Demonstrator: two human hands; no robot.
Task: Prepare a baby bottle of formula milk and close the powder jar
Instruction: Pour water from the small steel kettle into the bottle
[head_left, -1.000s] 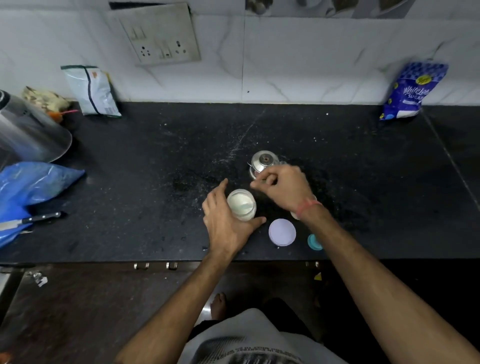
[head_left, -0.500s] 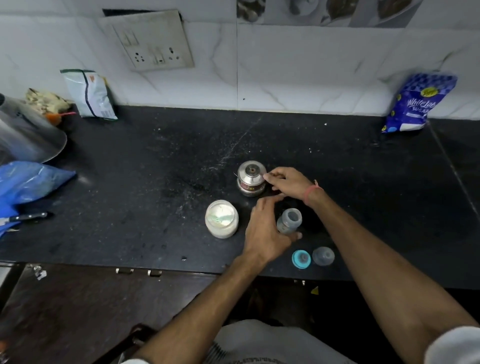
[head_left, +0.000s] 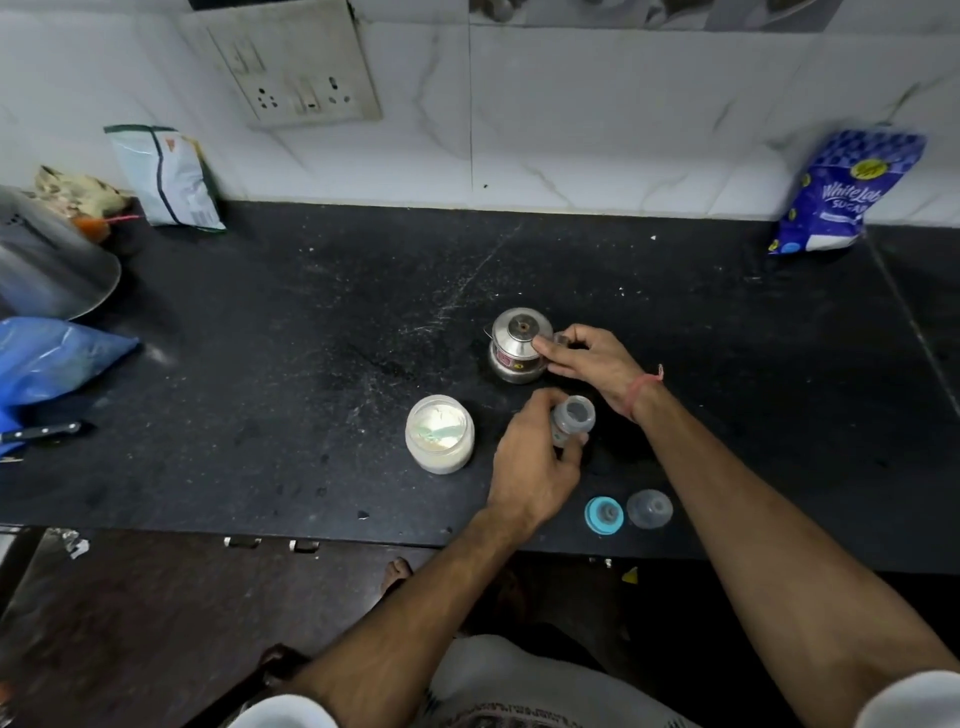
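The small open baby bottle stands upright on the black counter, and my left hand grips it from the near side. To its left is the open powder jar, with white powder and a pale green scoop inside. My right hand has curled fingers pinching the right side of a small lidded steel pot just behind the bottle. A teal bottle ring with its teat and a clear bottle cap lie near the front edge. The jar's lid is not in sight.
A blue sugar bag leans on the wall at the back right, and a foil packet at the back left. At the far left are a steel dome, a blue plastic bag and a knife.
My left hand has let go of the powder jar and moved right to grip the bottle. My right hand has stayed at the steel pot.
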